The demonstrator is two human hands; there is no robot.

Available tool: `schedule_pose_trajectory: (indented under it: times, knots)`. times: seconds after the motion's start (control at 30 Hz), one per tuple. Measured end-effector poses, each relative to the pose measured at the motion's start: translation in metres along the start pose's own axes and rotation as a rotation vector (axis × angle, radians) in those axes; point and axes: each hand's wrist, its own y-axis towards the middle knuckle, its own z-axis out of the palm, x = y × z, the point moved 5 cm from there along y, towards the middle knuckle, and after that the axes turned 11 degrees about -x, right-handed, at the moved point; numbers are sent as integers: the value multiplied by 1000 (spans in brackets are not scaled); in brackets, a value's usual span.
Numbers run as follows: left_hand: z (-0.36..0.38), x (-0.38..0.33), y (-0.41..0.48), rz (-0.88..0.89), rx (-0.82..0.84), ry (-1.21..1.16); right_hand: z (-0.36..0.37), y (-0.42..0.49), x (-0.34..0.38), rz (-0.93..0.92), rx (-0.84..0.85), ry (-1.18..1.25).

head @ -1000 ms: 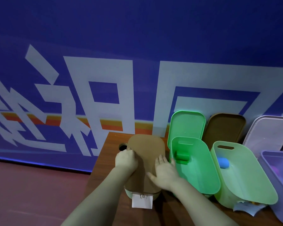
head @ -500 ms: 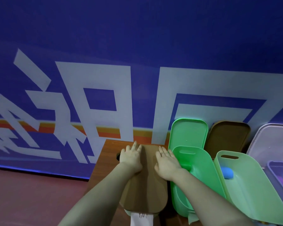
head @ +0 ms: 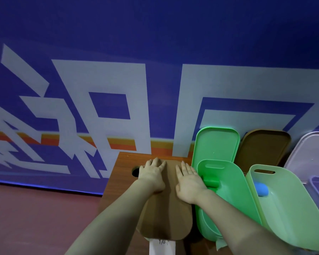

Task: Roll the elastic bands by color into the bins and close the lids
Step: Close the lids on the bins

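Both hands lie flat, fingers straight, on the brown lid [head: 170,214]: left hand [head: 152,174], right hand [head: 189,181]. A green bin [head: 234,205] stands at its 3 o'clock.

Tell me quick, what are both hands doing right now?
Left hand: open, pressing flat on the brown lid.
Right hand: open, pressing flat on the same lid.

Under the flat left hand [head: 152,174] and right hand [head: 189,183], the brown lid [head: 166,218] looks like smooth, matt plastic. Beyond the hands, the table [head: 122,173] shows reddish wood grain. Just right of the right hand, the bright green bin [head: 228,199] is smooth, faintly glossy plastic. Below the wrists hangs a white paper label [head: 161,245].
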Motion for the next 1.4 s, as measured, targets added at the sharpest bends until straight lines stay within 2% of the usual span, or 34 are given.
schedule_pose_trajectory:
  times: [0.27,0.43,0.73,0.97,1.13,1.27,1.4]
  knots:
    - [-2,1,0,-8,54,-20,-6,3,-9,-12,69,65]
    - [-8,-3,6,21,50,41,-17,2,-23,93,69,290]
    - [-33,-39,25,-74,-52,-378,-34,-24,-108,418,7,610]
    - [-53,-96,58,-118,-57,-674,-61,-21,-189,545,-154,757]
    - [-54,-115,86,-243,-125,-839,-73,-1,-226,600,-265,893]
    - [-49,-119,97,-351,-144,-958,-71,16,-239,650,-270,959]
    - [-45,-127,105,-384,-119,-1029,-66,26,-242,679,-243,1009]
